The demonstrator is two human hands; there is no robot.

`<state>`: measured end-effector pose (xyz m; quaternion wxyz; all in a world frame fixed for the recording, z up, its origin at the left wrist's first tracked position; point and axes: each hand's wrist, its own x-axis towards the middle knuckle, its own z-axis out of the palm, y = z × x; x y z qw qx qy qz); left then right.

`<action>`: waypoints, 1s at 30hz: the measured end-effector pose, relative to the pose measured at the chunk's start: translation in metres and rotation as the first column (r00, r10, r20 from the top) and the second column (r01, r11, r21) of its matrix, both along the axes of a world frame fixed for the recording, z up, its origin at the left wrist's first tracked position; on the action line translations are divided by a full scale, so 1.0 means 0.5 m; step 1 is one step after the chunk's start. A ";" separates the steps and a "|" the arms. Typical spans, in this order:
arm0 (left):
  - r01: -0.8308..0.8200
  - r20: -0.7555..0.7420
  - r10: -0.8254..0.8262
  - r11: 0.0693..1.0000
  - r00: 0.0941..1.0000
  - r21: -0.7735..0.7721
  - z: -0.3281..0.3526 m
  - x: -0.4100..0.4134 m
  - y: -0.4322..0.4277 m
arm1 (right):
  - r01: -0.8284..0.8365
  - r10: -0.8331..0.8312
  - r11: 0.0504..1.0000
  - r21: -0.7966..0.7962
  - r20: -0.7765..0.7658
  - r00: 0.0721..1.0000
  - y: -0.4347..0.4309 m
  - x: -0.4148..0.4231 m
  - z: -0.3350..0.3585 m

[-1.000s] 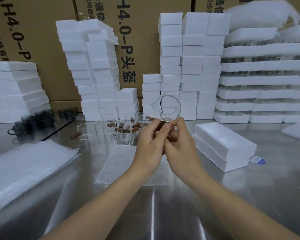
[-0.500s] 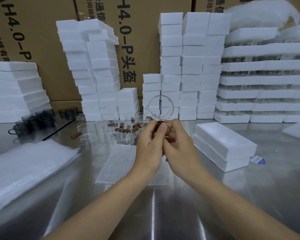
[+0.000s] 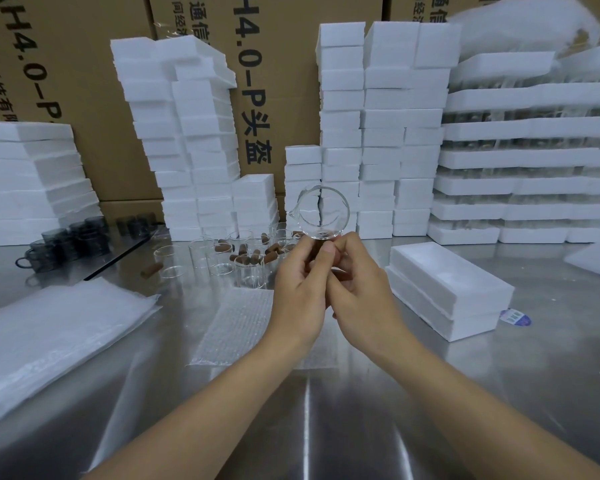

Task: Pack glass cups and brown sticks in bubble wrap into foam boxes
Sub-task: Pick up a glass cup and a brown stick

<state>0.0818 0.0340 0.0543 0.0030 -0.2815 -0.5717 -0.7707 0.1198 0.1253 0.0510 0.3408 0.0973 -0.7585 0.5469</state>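
A clear glass cup with a small spout on its left is held up above the table, its mouth facing me. My left hand and my right hand meet under it and pinch its lower edge with their fingertips. A brown stick shows between the fingers, mostly hidden. A sheet of bubble wrap lies flat on the steel table below the hands. To the right, a white foam box sits shut on the table.
Several empty glass cups and loose brown sticks crowd the table behind the hands. Dark cups stand at the far left, a pile of plastic sheets at the near left. Foam box stacks line the back.
The glass cup has shifted slightly to the left between my fingers. Both hands stay together in nearly the same place.
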 end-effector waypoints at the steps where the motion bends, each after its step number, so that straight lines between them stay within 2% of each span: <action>1: 0.001 0.000 -0.001 1.000 1.000 0.004 0.000 0.000 0.000 | 0.000 0.000 1.000 0.000 0.001 1.000 0.000 0.000 0.000; 12: 0.005 0.004 -0.005 1.000 1.000 -0.013 0.000 0.000 0.001 | -0.013 0.013 1.000 -0.017 0.004 1.000 0.000 -0.001 -0.001; 21: 0.023 0.060 -0.018 0.996 0.998 -0.083 -0.003 -0.003 0.003 | -0.023 0.026 0.999 -0.043 0.060 0.998 0.010 -0.001 -0.012; 30: 0.052 0.044 -0.049 0.996 0.998 -0.067 0.003 0.004 0.001 | -0.034 0.035 0.999 -0.037 0.043 0.998 0.011 0.003 -0.007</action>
